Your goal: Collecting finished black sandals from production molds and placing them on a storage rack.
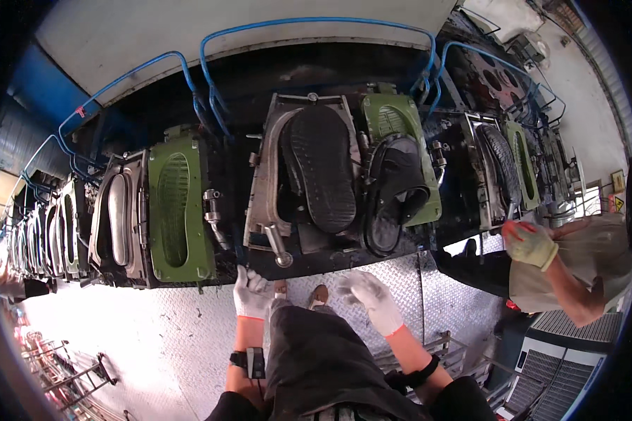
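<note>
My left hand, in a white glove, is at the bench's front edge below a metal handle. Its fingers are loosely curled and apart, with nothing visible in them. My right hand, gloved too, hangs in the air over the floor with fingers spread, holding nothing. Beyond my hands lies an opened sole mould: a black shoe sole rests over its grey metal half. A black sandal leans on the green mould plate to the right, hiding part of its cavity.
Another opened mould with a green plate stands left, and several more follow in the row. Blue tube rails arch behind. At right, a co-worker's gloved hand is by another mould. Metal racks and a grey machine flank the floor.
</note>
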Tool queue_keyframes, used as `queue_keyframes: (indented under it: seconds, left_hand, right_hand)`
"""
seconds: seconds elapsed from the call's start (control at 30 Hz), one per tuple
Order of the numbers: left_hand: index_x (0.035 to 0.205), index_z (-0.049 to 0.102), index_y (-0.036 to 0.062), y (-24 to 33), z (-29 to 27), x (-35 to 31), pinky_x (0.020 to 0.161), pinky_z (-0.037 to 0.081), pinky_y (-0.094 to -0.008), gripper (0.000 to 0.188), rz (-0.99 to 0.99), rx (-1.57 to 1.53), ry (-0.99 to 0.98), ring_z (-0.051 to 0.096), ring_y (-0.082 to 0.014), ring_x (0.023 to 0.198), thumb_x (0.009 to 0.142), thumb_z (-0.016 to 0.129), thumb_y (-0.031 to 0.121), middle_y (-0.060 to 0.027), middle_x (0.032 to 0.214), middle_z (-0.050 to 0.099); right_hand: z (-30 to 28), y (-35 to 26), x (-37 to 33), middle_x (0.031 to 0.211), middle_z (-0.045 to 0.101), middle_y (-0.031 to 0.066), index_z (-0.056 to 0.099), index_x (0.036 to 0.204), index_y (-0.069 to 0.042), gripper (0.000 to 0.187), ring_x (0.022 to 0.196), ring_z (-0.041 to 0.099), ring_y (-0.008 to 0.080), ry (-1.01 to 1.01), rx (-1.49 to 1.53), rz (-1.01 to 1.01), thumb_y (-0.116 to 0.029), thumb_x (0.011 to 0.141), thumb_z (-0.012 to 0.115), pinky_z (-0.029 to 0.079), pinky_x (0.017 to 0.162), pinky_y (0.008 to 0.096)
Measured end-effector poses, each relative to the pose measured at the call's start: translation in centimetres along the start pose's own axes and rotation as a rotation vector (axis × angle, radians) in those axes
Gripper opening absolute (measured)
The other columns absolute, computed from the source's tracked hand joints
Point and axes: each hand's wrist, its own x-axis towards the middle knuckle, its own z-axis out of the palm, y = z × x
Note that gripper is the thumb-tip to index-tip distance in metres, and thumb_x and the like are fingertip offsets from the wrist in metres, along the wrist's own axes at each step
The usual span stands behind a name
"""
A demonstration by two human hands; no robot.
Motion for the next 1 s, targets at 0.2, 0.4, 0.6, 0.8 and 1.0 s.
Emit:
queue_keyframes:
  seconds: [0.2, 0.4, 0.6, 0.8, 1.0]
  left_hand:
    - [0.079, 0.056, 0.0117, -2.5, -0.2, 1.0, 0.057, 0.04, -0.0298, 0.032, 0.246, -0.025, -0.045, 0.042, -0.0092, 0.055, 0.097, 0.057, 0.038, 0.0045, 0.06, 0.043]
    - [0.125, 0.051, -0.0002, -12.1, 0.5, 1.6, 0.091, 0.05, -0.0393, 0.037, -0.079, 0.584, -0.09, 0.061, -0.0253, 0.102, 0.096, 0.056, 0.022, -0.0126, 0.116, 0.061]
    - [0.131, 0.053, 0.0046, -15.1, 5.5, 12.4, 0.099, 0.046, -0.0334, 0.036, 0.579, 0.678, -0.04, 0.051, -0.0201, 0.123, 0.1, 0.046, 0.022, -0.0119, 0.133, 0.054]
    - [0.138, 0.046, 0.0073, -13.3, 8.2, 17.2, 0.104, 0.042, -0.0361, 0.048, 0.94, 0.855, 0.043, 0.048, -0.0214, 0.127, 0.098, 0.046, 0.034, -0.0108, 0.139, 0.049]
    - [0.143, 0.04, 0.0101, -12.1, 8.2, 19.3, 0.108, 0.038, -0.04, 0.061, 0.993, 0.722, 0.081, 0.045, -0.0241, 0.13, 0.095, 0.048, 0.048, -0.0103, 0.144, 0.044]
  right_hand:
    - [0.5, -5.0, 0.1, 0.12, 0.063, 0.0146, 0.051, 0.127, 0.004, 0.034, 0.112, 0.061, 0.0204, -0.072, -0.153, -0.162, 0.0, 0.093, 0.056, 0.046, 0.099, 0.0326]
    - [2.2, -7.4, 6.4, 0.11, 0.067, 0.012, 0.062, 0.114, -0.003, 0.036, 0.11, 0.062, 0.0283, 0.051, -0.945, -0.815, -0.002, 0.078, 0.068, 0.048, 0.096, 0.0358]
    - [3.6, -7.1, 12.6, 0.14, 0.044, 0.0152, 0.052, 0.129, -0.012, 0.068, 0.133, 0.037, 0.0412, 0.114, -1.459, -0.783, -0.015, 0.067, 0.079, 0.038, 0.106, 0.0479]
    - [2.8, -6.0, 14.1, 0.143, 0.039, 0.0166, 0.047, 0.135, -0.015, 0.085, 0.133, 0.033, 0.047, 0.042, -1.631, -0.773, -0.018, 0.058, 0.084, 0.038, 0.105, 0.0513]
    - [2.3, -5.4, 14.6, 0.148, 0.034, 0.02, 0.039, 0.142, -0.016, 0.094, 0.133, 0.032, 0.0513, -0.004, -1.715, -0.769, -0.02, 0.059, 0.084, 0.036, 0.103, 0.0546]
